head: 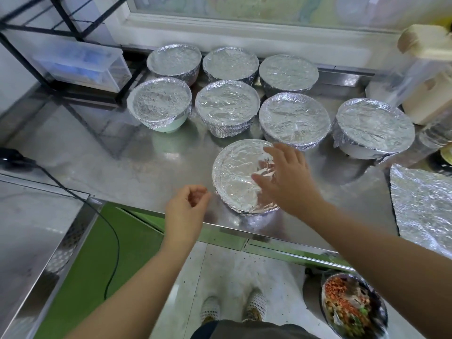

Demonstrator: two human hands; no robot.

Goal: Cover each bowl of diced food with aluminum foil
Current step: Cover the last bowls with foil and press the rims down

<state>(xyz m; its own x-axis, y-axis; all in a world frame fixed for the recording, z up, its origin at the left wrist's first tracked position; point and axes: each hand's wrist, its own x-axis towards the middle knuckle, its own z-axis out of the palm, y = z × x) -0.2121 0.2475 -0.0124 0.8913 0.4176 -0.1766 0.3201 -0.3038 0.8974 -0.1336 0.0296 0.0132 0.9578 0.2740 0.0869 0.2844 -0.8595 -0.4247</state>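
A steel counter [146, 162] fills most of the view, with a second steel surface [29, 228] lower on the left and a black wire rack [61, 28] at the back left corner. Toward the back of the counter stand seven bowls [227, 106], each already wrapped over the top in crinkled foil: three in a far row, three in a nearer row, and one more off to the right. A loose sheet of foil [425, 209] lies flat at the counter's right edge, well apart from both hands.

Close to the front edge sits an eighth bowl [234, 177], also covered, its foil folded down around the rim. Low at the right, below the counter, is an uncovered bowl of diced food [352, 307] in orange, tan and green.

The right hand [286, 177] is spread over the right side of the near bowl's foil top, fingers straight and apart, grasping nothing; whether the fingertips touch the foil cannot be told. The left hand [186, 206] hangs just beside the bowl's left rim, fingers loosely curled and empty, not touching it.
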